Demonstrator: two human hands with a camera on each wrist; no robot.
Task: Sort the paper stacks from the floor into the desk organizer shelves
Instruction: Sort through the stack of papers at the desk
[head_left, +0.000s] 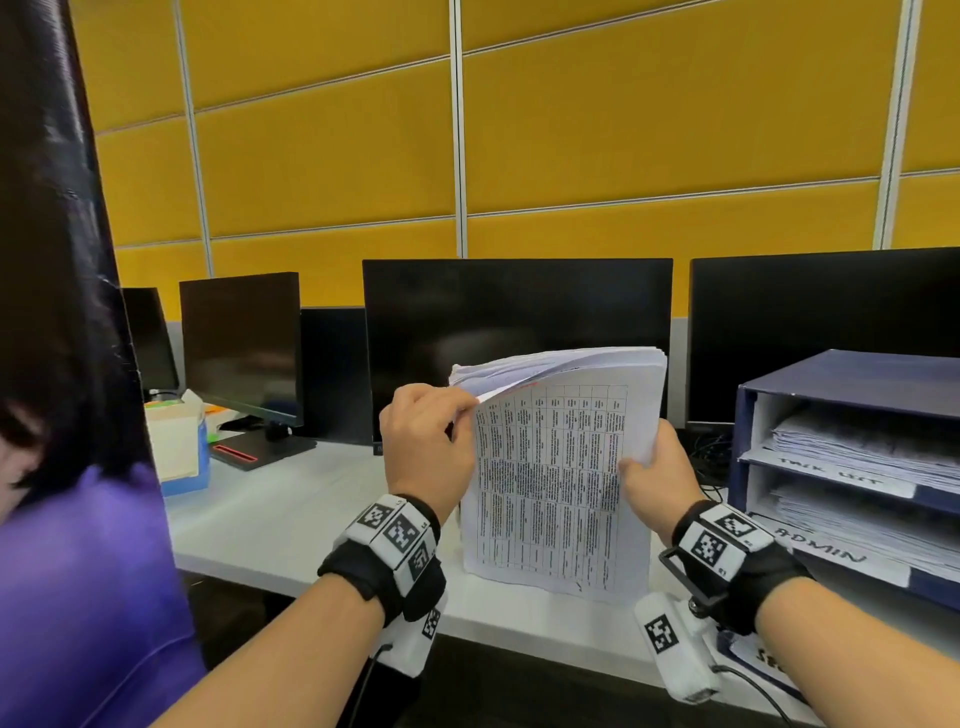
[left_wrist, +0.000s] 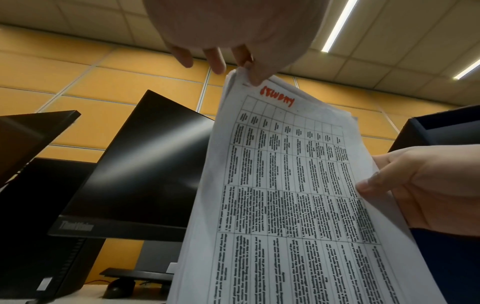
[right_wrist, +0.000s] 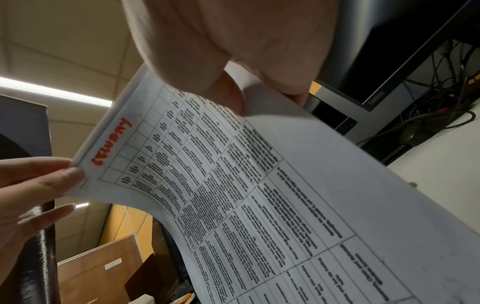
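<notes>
A thick stack of printed sheets (head_left: 556, 483) stands on end on the white desk (head_left: 291, 519), its front page a table of text with a red handwritten word at the top (left_wrist: 278, 96). My left hand (head_left: 423, 447) pinches the top left corner of the front sheet (left_wrist: 249, 76) and bends it toward me. My right hand (head_left: 657, 478) grips the stack's right edge, thumb on the front page (left_wrist: 369, 184). The paper (right_wrist: 259, 185) fills the right wrist view. The dark blue desk organizer (head_left: 852, 384) stands to the right, its shelves holding paper and labelled strips.
Several dark monitors (head_left: 514, 322) line the back of the desk under a yellow partition wall. A tissue box (head_left: 179, 441) sits at the left. A person in a purple top (head_left: 88, 582) is close at my left. Cables (head_left: 709, 457) lie behind the organizer.
</notes>
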